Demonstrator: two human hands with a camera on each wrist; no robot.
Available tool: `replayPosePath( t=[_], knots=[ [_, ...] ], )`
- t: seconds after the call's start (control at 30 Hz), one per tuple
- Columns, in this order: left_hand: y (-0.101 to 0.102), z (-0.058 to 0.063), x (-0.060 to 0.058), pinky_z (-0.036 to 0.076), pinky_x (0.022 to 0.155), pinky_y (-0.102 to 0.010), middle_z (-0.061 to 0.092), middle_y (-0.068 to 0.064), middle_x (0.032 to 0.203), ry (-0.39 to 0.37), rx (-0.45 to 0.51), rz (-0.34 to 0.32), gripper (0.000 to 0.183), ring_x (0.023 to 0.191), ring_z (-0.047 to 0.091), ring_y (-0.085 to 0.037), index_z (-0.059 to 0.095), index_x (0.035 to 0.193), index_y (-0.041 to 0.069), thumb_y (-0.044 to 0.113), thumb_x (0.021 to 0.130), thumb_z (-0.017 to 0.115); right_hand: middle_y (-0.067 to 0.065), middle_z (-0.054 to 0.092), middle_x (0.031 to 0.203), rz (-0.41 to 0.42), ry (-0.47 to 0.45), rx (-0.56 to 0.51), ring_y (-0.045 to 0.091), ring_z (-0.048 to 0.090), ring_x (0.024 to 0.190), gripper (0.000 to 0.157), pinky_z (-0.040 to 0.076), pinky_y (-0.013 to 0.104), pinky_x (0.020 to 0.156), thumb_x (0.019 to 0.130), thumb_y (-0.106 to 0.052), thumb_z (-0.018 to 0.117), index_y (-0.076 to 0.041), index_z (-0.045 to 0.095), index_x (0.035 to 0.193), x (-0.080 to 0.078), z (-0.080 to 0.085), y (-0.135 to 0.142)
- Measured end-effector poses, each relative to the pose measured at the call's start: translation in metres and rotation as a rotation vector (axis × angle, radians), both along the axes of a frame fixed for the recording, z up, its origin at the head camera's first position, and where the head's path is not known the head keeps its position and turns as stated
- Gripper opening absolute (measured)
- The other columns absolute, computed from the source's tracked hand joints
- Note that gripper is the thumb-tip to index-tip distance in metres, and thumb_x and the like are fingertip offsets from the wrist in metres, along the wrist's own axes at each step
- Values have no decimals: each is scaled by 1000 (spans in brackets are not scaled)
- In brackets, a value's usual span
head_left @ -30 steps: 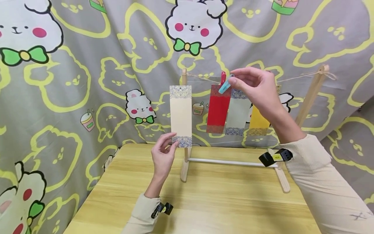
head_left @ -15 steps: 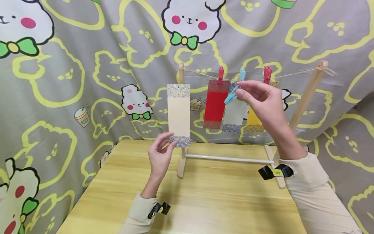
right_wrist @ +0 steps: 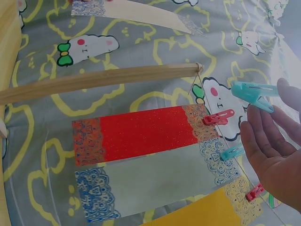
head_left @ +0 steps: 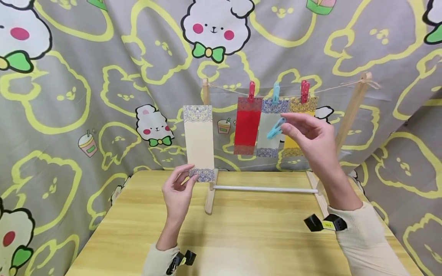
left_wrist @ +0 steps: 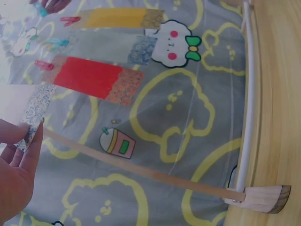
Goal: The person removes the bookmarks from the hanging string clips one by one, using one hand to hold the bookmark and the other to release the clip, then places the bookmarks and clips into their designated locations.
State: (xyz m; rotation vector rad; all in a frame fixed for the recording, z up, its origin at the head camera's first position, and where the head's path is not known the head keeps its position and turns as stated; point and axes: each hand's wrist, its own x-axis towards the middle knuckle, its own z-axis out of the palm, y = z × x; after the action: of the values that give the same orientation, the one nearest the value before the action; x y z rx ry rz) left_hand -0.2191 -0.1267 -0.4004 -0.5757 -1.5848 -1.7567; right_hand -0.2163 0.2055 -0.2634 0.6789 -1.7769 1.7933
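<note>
My left hand (head_left: 177,191) pinches the lower edge of a cream paper card (head_left: 199,143) with patterned ends, held upright left of the line. Between thumb and fingertips, my right hand (head_left: 312,143) holds a light blue clothespin (head_left: 276,128), in front of the hanging cards. In the right wrist view this clothespin (right_wrist: 254,92) points away from the fingers. On the string hang a red card (head_left: 248,124) under a red clothespin (head_left: 252,91), a pale grey-green card (head_left: 270,128) under a blue clothespin (head_left: 276,93), and a yellow card (head_left: 293,140) under a red clothespin (head_left: 305,91), partly hidden by my hand.
The string runs between two wooden posts, a left post (head_left: 206,92) and a right post (head_left: 352,111). A white rod (head_left: 262,189) joins their feet on the wooden table (head_left: 248,237). A patterned grey curtain (head_left: 114,92) hangs behind.
My right hand and the blue clothespin have come down from beside the red card's top to before the grey-green card. The cream card stays in my left hand; the head view has shifted slightly.
</note>
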Motion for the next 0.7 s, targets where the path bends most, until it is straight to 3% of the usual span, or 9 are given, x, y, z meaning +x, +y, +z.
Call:
replayPosePath(
  t=[0.17, 0.37, 0.6, 0.7],
  knots=[
    [-5, -7, 10, 61, 78, -25, 68, -21, 115, -22, 22, 7, 33, 97, 71, -16, 67, 115, -12, -20, 84, 72, 9, 75, 107, 14, -5, -39, 17, 74, 96, 29, 58, 23, 88, 93, 3, 72, 7, 71, 122, 8, -17, 1],
    [-6, -8, 9, 61, 80, -26, 66, -23, 118, -14, 33, -10, 38, 90, 67, -16, 65, 119, -14, -22, 83, 71, 9, 75, 108, 9, 7, -98, 15, 72, 96, 29, 58, 21, 84, 93, 7, 70, 9, 69, 122, 17, -30, 8],
    [-5, -8, 9, 61, 80, -26, 67, -16, 120, -42, 70, -26, 40, 90, 67, -15, 63, 120, -16, -24, 81, 71, 13, 74, 107, 73, 42, -198, 17, 71, 93, 28, 58, 21, 85, 92, 16, 64, 19, 64, 120, 25, -49, 15],
    [-6, -9, 9, 61, 80, -25, 67, -16, 120, -41, 77, -22, 40, 91, 68, -15, 62, 119, -17, -24, 81, 71, 13, 74, 109, 17, 32, -189, 16, 70, 91, 28, 58, 20, 83, 91, 16, 65, 19, 64, 120, 28, -56, 17]
  ],
)
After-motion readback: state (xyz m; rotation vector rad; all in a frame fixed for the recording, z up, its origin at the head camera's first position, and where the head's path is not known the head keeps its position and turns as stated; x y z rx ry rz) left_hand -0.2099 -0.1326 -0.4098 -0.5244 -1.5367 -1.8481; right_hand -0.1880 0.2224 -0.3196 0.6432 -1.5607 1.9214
